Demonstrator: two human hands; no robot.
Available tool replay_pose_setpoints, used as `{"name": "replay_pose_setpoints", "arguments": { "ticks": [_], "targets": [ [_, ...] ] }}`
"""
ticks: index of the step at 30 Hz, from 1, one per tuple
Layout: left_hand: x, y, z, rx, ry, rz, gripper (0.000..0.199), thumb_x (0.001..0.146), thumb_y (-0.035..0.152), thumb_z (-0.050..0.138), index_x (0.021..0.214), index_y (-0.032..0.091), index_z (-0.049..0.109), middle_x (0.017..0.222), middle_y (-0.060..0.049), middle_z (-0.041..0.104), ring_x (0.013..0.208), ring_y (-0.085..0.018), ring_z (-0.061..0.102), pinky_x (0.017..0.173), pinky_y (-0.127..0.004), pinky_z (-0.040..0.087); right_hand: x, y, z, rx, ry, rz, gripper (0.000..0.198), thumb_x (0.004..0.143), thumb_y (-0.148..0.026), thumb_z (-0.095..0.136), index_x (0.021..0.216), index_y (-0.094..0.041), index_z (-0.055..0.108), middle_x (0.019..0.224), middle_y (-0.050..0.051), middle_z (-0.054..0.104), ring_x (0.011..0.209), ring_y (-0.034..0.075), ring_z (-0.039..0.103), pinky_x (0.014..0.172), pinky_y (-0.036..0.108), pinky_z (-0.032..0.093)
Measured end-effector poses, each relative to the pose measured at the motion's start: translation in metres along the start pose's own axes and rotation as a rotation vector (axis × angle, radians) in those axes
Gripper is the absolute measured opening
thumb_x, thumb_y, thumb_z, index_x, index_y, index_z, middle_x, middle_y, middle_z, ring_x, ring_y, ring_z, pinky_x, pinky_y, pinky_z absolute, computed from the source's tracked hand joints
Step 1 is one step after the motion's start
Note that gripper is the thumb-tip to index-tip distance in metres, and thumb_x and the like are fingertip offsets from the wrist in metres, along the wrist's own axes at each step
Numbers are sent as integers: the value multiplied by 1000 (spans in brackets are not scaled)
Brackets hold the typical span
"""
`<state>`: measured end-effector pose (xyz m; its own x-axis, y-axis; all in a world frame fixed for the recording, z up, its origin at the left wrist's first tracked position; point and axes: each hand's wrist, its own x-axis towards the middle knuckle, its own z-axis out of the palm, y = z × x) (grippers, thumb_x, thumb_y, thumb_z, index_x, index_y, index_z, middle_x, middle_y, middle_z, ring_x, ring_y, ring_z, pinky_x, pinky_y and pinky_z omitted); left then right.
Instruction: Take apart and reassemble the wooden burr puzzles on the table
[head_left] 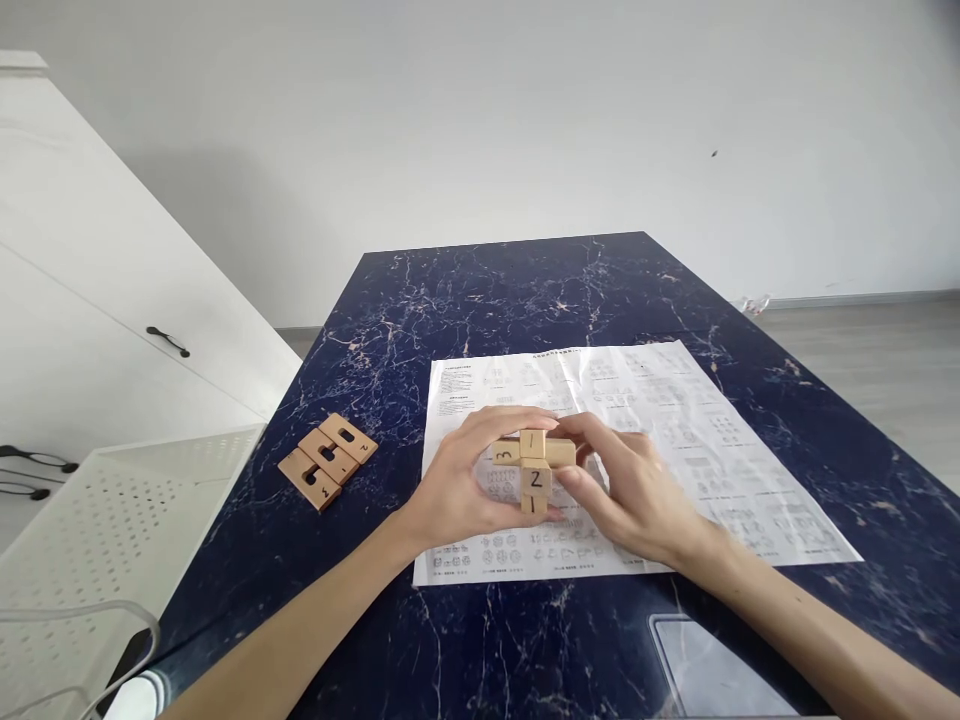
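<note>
Between my two hands is a wooden burr puzzle (pixel 535 464), a cross of interlocked pale wood bars with the handwritten numbers 1, 2 and 3 on their ends. My left hand (pixel 469 470) wraps its left side, thumb below and fingers over the top. From the right, my right hand (pixel 630 480) grips the puzzle with thumb and fingertips at the bar that points right. Under both hands lies a creased printed sheet (pixel 750 480) covered with small line diagrams. To the left, three flat wooden pieces (pixel 328 460) with cut-out slots and written numbers lie side by side.
The dark blue marbled table (pixel 480 300) reaches back to a pale wall. A grey-edged pale panel (pixel 712 665) lies at the front right. On the left are a white perforated surface (pixel 150 510), a cable (pixel 142 610) and a white cabinet (pixel 112 250).
</note>
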<state>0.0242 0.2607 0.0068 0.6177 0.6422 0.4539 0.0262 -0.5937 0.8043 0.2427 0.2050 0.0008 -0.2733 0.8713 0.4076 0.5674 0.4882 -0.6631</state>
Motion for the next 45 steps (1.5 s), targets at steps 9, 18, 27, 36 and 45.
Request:
{"name": "replay_pose_setpoints", "arguments": {
  "ticks": [9, 18, 27, 36, 45],
  "targets": [
    [4, 6, 0, -73, -66, -62, 71, 66, 35, 99, 130, 28, 69, 128, -8, 72, 120, -32, 69, 108, -52, 55, 4, 6, 0, -173, 13, -241, 33, 111, -38, 41, 84, -22, 51, 68, 0, 56, 54, 14, 47, 52, 30, 34],
    [4, 5, -3, 4, -16, -108, 65, 70, 34, 97, 128, 28, 69, 127, -7, 73, 116, -30, 70, 106, -48, 54, 3, -12, 11, 265, -121, 290, 57, 111, -60, 30, 68, -24, 40, 53, -4, 41, 47, 12, 37, 50, 29, 30],
    [6, -7, -7, 114, -23, 53, 62, 77, 41, 92, 133, 31, 66, 132, -8, 70, 126, -31, 65, 111, -52, 51, 6, -16, 10, 406, -179, 401, 61, 106, -70, 34, 66, -24, 38, 54, -5, 40, 49, 12, 34, 49, 29, 31],
    [-1, -12, -9, 292, -106, -294, 101, 88, 53, 80, 166, 44, 16, 163, -9, 45, 149, -38, 44, 119, -62, 43, 19, 15, -3, 187, 43, 396, 62, 107, -70, 28, 70, -24, 49, 57, -1, 52, 49, 15, 45, 49, 29, 35],
    [-6, -26, -13, 615, -120, -198, 57, 103, 42, 61, 156, 32, 42, 157, -10, 49, 148, -38, 43, 121, -63, 40, 17, 92, -45, -590, 280, 757, 55, 107, -64, 30, 91, -21, 61, 77, 12, 68, 67, 28, 62, 60, 33, 33]
  ]
}}
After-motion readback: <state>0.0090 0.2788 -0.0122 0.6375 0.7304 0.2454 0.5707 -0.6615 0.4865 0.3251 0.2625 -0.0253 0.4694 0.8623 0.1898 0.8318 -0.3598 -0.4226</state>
